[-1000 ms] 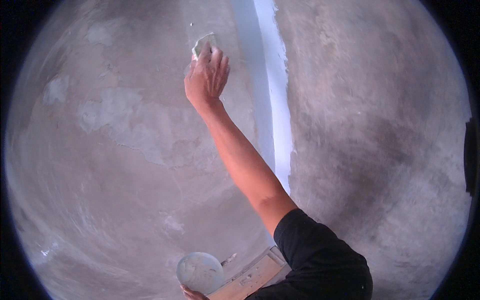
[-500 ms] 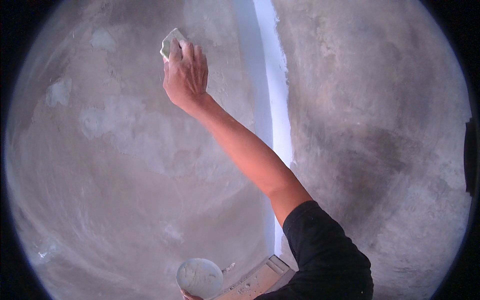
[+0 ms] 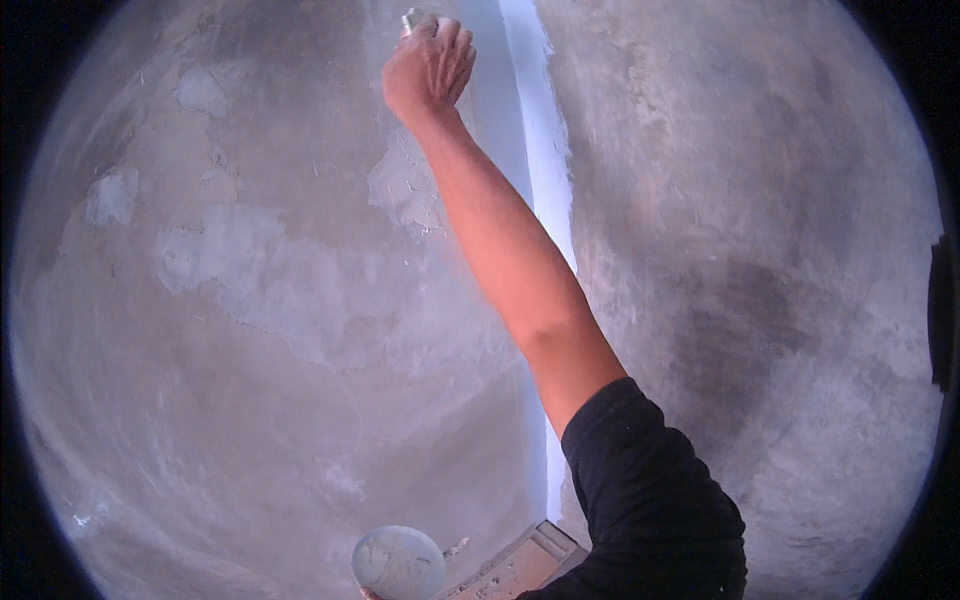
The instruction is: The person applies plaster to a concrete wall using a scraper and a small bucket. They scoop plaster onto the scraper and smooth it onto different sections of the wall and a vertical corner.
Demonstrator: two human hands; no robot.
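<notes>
Clasps a scraper [image 3: 411, 18] in the right hand [image 3: 430, 72] at top centre, touches a bottom-centre dish [image 3: 398, 562] with the left hand [image 3: 370, 594] in an unclear grip, and might gouge the wall [image 3: 240, 420] by overpressing.

Your sleeve [image 3: 650, 490] is matt cloth, your round dish [image 3: 399, 530] smeared; the wall [image 3: 250, 410] looks matt and patchy, its white strip [image 3: 545, 170] smoother.

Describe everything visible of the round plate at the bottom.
The round plate is pale grey-blue with a thin rim, its face smeared with greyish, putty-like residue. Its material is unclear. It sits low in the view, left of centre, face toward the camera, its bottom running out of frame. A sliver of the left hand touches its lower-left rim; the rest of the grip is hidden.
</notes>
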